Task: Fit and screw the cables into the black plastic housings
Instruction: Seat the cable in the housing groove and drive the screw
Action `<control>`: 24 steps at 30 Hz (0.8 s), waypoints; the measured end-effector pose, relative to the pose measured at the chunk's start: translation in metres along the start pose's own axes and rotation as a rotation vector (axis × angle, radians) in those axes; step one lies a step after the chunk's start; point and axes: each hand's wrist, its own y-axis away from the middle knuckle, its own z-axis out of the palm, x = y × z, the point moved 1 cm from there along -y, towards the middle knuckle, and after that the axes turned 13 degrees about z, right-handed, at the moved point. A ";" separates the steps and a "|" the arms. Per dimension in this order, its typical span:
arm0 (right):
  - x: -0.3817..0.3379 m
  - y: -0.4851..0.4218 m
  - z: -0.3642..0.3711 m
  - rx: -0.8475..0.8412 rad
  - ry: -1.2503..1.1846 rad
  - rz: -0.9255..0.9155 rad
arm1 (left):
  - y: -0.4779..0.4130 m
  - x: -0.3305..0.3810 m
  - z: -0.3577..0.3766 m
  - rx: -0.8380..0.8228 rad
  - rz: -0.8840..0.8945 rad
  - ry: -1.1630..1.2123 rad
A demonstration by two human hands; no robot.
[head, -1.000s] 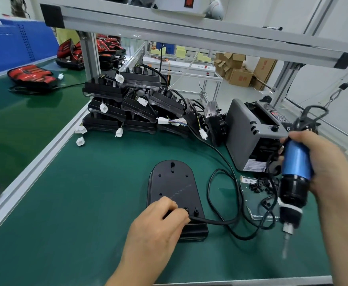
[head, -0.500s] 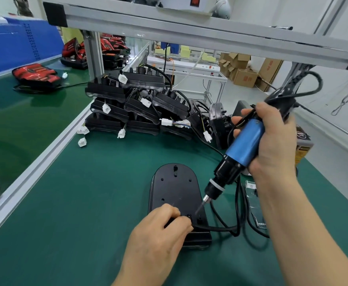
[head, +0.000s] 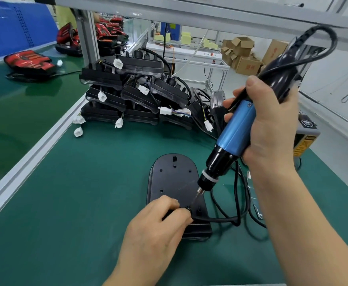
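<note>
**Screwdriver bit at the cable end of a housing**

A green worktop [head: 69,203] fills the near view, and a green belt [head: 7,104] runs beside it on the left behind an aluminium rail. At the back of the worktop a pile [head: 131,93] of black housings is stacked unevenly, with short wires hanging out that end in white connectors [head: 78,132].

One housing [head: 172,178] lies flat near the middle of the worktop, rounded end away from the person and square end close. Its upper face shows several small holes.

The right hand [head: 272,129] grips a screwdriver [head: 238,129] with a blue barrel and a black nose. Its fingers [head: 229,117] are wrapped round the barrel and the thumb lies up on the black grip. The tool tilts down and to the left, and its blurred bit reaches the near end of the housing.

The left hand [head: 158,230] rests on that same near end. Its fingers [head: 178,205] are curled tight, holding the black cable [head: 226,219] where it enters the housing, just beside the bit. From there the cable runs right and loops loosely over the worktop.

Behind the right hand stands a grey machine [head: 307,133] with a yellow label [head: 302,145] and a round badge; the writing on both is too small to read. Cardboard boxes [head: 248,66] in the far room carry red print that also cannot be read. Red and black units [head: 28,60] lie on the belt.
</note>
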 end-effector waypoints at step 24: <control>-0.001 0.005 0.016 -0.140 0.051 -0.025 | 0.000 0.001 0.000 0.004 -0.018 0.021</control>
